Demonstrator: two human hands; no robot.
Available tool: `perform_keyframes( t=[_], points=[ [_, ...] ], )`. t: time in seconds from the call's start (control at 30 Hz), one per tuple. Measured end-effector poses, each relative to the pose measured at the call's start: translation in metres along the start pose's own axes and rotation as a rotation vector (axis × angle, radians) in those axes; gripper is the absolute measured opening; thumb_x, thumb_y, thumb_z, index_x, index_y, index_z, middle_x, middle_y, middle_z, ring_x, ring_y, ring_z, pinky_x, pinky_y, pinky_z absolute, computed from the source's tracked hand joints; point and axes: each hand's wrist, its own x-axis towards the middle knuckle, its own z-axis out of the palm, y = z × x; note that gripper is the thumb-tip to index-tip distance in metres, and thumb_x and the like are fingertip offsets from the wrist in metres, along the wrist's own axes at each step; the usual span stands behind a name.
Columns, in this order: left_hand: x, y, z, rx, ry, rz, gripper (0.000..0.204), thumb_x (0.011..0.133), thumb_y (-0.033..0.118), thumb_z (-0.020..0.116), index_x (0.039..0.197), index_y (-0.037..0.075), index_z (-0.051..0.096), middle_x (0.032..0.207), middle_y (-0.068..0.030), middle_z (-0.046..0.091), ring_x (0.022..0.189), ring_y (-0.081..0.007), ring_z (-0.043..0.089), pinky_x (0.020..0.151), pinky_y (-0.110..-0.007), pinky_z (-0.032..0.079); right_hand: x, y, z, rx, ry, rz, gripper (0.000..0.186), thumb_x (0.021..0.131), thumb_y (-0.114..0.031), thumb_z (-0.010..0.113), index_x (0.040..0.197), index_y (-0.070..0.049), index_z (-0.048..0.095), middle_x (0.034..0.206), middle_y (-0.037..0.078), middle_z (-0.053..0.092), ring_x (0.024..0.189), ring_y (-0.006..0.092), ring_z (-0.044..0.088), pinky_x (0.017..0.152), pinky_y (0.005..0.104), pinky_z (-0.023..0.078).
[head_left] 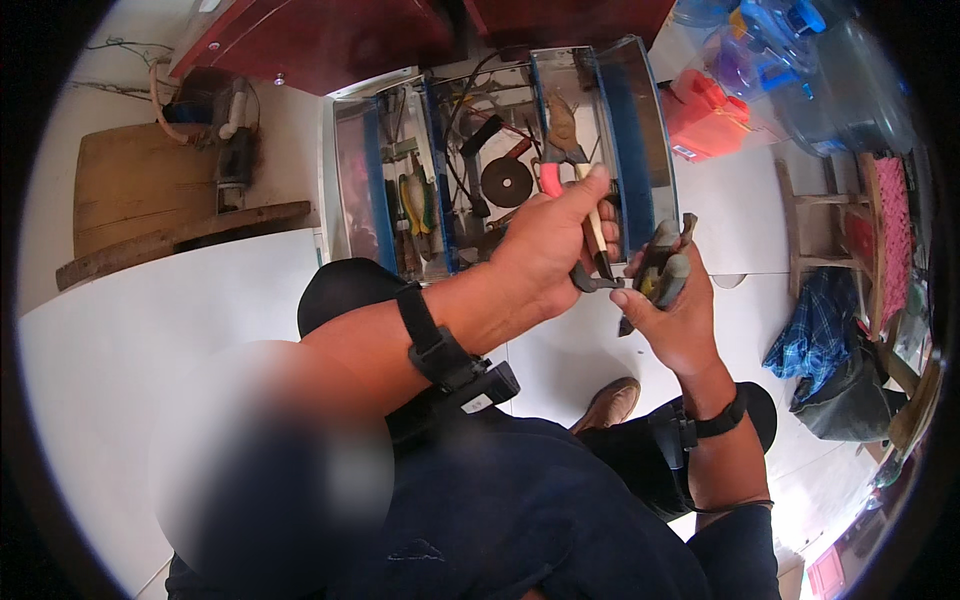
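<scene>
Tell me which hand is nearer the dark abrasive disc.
Left: the left hand is just below and right of the dark abrasive disc; the right hand is farther off in the same direction.

From the head, the fisheye looks steeply down, near the fingers (583, 197).

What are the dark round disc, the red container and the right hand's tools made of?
The dark round disc may be gritty abrasive or metal: it looks flat and matt. The red container seems smooth plastic, from its bright colour and moulded shape. The tools in the right hand look like dull, worn metal, by their patchy grey surface.
</scene>
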Motion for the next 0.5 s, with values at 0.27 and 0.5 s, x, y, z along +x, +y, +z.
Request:
perform_keyframes(
  t=[0.27,0.5],
  points=[
    [-0.009,-0.012,0.000,0.221,0.006,0.028,0.022,0.092,0.033,0.063,0.092,0.011,0.057,0.077,0.0002,0.055,0.066,-0.0119,0.053,0.060,-0.027,0.045,-0.001,0.010,-0.022,0.048,-0.180,0.200,0.078,0.070,-0.047,0.079,0.122,-0.001,0.044,0.097,0.006,0.057,0.091,0.0128,0.053,0.078,0.0266,0.044],
    [-0.021,-0.024,-0.002,0.743,-0.080,0.090,0.025,0.091,0.030,0.060,0.092,0.006,0.056,0.071,-0.0001,0.053,0.059,-0.0088,0.052,0.050,-0.027,0.042,0.003,0.019,-0.033,0.290,-0.037,0.231,0.071,0.076,-0.052,0.072,0.120,-0.003,0.047,0.099,0.006,0.058,0.095,0.0168,0.056,0.086,0.0296,0.043]
  ],
)
